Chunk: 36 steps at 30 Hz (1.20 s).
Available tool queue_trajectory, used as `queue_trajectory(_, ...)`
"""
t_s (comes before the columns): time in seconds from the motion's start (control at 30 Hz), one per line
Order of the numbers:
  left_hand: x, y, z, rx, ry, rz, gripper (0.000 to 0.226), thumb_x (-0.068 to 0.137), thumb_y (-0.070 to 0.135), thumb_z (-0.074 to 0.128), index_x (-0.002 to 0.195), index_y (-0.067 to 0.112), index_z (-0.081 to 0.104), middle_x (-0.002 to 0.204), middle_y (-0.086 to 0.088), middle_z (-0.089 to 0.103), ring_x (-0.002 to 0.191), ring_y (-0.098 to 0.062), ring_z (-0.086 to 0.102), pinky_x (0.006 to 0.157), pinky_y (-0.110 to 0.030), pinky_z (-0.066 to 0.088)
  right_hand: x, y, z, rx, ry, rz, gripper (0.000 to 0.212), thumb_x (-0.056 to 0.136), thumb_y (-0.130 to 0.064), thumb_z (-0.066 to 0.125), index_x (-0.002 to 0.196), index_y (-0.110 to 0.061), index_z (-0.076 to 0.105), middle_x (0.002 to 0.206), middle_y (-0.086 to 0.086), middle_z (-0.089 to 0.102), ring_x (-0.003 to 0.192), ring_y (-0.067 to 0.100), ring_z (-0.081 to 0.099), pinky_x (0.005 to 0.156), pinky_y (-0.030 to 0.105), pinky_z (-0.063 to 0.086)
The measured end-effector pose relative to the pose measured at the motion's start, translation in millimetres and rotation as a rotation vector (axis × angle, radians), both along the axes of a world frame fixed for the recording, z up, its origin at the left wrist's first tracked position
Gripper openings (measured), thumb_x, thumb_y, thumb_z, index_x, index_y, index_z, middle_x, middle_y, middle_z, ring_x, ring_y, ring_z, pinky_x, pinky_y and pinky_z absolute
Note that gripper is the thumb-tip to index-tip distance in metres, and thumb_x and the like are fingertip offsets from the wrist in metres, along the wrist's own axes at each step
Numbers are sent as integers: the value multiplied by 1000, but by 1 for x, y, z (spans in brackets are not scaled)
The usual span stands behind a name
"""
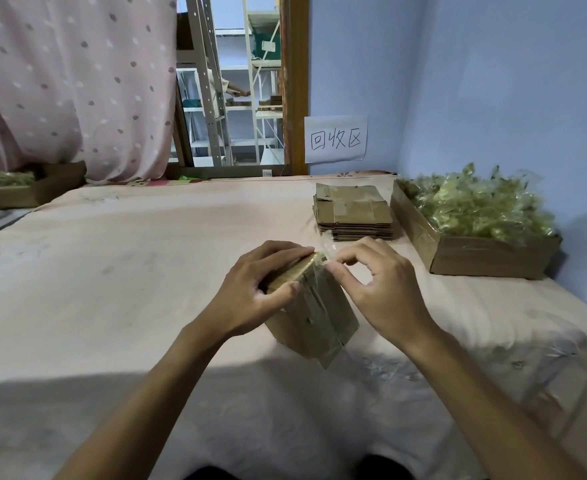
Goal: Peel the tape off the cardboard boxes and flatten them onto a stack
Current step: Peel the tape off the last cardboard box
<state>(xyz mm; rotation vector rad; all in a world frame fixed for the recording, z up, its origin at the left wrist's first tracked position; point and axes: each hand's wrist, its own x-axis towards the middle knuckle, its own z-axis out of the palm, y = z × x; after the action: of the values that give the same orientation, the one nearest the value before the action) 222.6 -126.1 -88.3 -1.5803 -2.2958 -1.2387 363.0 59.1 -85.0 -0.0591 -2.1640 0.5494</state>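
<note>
A small brown cardboard box (319, 317) wrapped in clear tape stands tilted on the pale cloth in front of me. My left hand (260, 289) grips its upper left end, fingers over the top and thumb on the near face. My right hand (375, 282) pinches a strip of clear tape (328, 252) at the box's top far corner, thumb and forefinger together. A stack of flattened cardboard boxes (352, 213) lies further back on the right.
An open cardboard box (475, 254) heaped with crumpled clear tape sits at the right by the blue wall. A second cardboard tray (32, 192) sits at the far left under a pink curtain. A paper sign (335, 138) hangs on the wall.
</note>
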Motion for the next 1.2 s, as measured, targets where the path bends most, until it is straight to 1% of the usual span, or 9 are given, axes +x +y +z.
queue_trajectory(0.17,-3,-7,-2,-6,-39,5,56,88,58,51,141,44,59,142,17,53,131,-13,51,101,-44,52,2,-3,7,38,-106,146,19,99,-31,58,96,-17,71,100,-9,60,100,12,57,86,31,48)
queue_trajectory(0.27,-1,-9,-4,-5,-32,6,55,88,57,52,142,46,56,144,15,52,132,-14,51,101,-46,51,5,-5,11,5,-153,172,33,93,-50,59,93,-20,71,99,-11,56,100,12,57,86,32,48)
queue_trajectory(0.37,0,-9,-4,5,-29,7,53,89,56,53,141,48,56,144,16,52,134,-12,51,103,-47,51,4,-13,14,52,-181,97,51,84,-73,61,86,-23,67,93,-13,52,91,9,53,77,25,47)
queue_trajectory(0.53,5,-9,-3,-25,-6,-4,55,88,57,54,142,47,55,144,17,50,133,-12,50,104,-46,50,3,-15,12,-59,-218,98,23,95,-41,67,79,-25,60,86,-12,51,84,8,53,73,27,42)
queue_trajectory(0.73,8,-4,-1,-65,37,6,57,86,60,52,142,47,55,142,20,48,131,-12,49,102,-47,50,11,-9,13,-217,-245,158,19,96,-23,68,79,-17,69,86,-8,64,86,12,61,77,30,48)
queue_trajectory(0.9,7,2,0,-85,47,-1,57,86,60,50,142,49,54,142,24,48,130,-8,48,102,-46,50,15,2,12,-427,-271,243,23,98,-20,66,76,-22,71,83,-5,71,86,18,66,86,45,53)
queue_trajectory(1.03,4,1,-1,-87,29,-23,56,86,58,49,141,48,55,141,25,48,131,-8,48,102,-44,50,19,13,11,-747,-273,383,24,101,-11,60,79,-5,69,84,5,73,88,18,67,94,39,58)
queue_trajectory(1.13,2,-1,-1,-77,0,-28,57,87,61,48,141,46,57,141,23,50,130,-11,50,101,-44,51,20,19,8,-1010,-272,449,25,103,-7,54,81,-3,64,84,12,71,94,27,73,96,39,59)
queue_trajectory(1.2,1,-2,-1,-67,-10,-26,57,88,61,48,141,45,57,141,21,51,131,-13,51,102,-46,50,21,23,5,-1003,-304,428,26,105,-10,51,87,2,65,87,15,73,97,31,75,95,40,58)
